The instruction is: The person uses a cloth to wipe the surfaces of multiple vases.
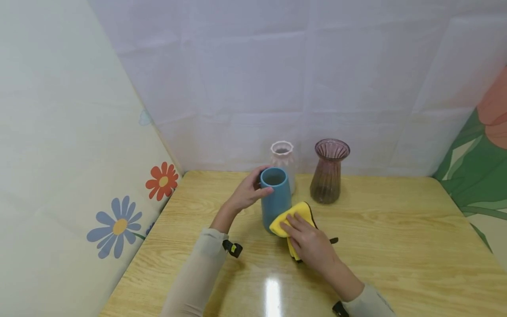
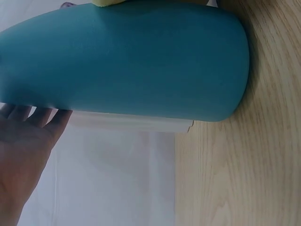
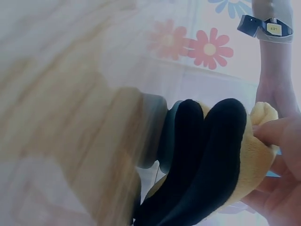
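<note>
A tall blue vase [image 1: 275, 203] stands on the wooden table, leaning slightly in the head view. My left hand [image 1: 248, 191] grips it near the rim from the left, thumb on the near side and fingers round the back. In the left wrist view the fingers [image 2: 51, 120] touch the vase wall. My right hand [image 1: 313, 244] holds a folded yellow cloth [image 1: 299, 213] with black edging against the vase's lower right side. The cloth's dark side [image 3: 216, 155] faces the right wrist camera and hides much of the vase there.
Close behind the blue vase stands a pale pink vase [image 1: 290, 169] with a scalloped rim, partly covered. A ribbed purple glass vase [image 1: 326, 176] is to the right. White fabric [image 1: 245, 79] hangs along the back edge of the wooden table [image 1: 396, 237].
</note>
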The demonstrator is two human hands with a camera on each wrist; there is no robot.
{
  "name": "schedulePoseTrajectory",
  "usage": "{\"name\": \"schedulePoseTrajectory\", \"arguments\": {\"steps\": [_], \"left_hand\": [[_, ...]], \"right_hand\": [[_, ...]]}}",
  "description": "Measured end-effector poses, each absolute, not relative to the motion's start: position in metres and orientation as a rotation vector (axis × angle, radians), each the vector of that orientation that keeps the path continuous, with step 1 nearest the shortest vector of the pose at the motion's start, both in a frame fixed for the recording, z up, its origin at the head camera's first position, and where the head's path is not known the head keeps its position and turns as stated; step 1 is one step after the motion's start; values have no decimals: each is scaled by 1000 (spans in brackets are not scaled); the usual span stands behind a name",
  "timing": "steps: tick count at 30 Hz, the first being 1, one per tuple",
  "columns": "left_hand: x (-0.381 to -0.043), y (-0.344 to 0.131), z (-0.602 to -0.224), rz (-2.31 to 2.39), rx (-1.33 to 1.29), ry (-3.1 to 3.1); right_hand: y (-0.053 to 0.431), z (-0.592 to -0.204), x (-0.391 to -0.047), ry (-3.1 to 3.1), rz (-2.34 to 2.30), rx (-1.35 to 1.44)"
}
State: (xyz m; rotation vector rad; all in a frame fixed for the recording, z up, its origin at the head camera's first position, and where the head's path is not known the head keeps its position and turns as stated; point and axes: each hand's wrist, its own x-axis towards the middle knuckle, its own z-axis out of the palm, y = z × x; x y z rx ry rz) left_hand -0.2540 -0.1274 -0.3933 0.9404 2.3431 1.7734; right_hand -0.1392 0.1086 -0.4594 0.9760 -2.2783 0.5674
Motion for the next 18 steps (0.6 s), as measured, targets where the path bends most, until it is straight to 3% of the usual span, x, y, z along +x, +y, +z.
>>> {"name": "schedulePoseTrajectory", "arguments": {"steps": [18], "left_hand": [[-246, -124, -388, 1705, 884, 2434]], "right_hand": [[118, -450, -134, -2208, 652, 939]]}}
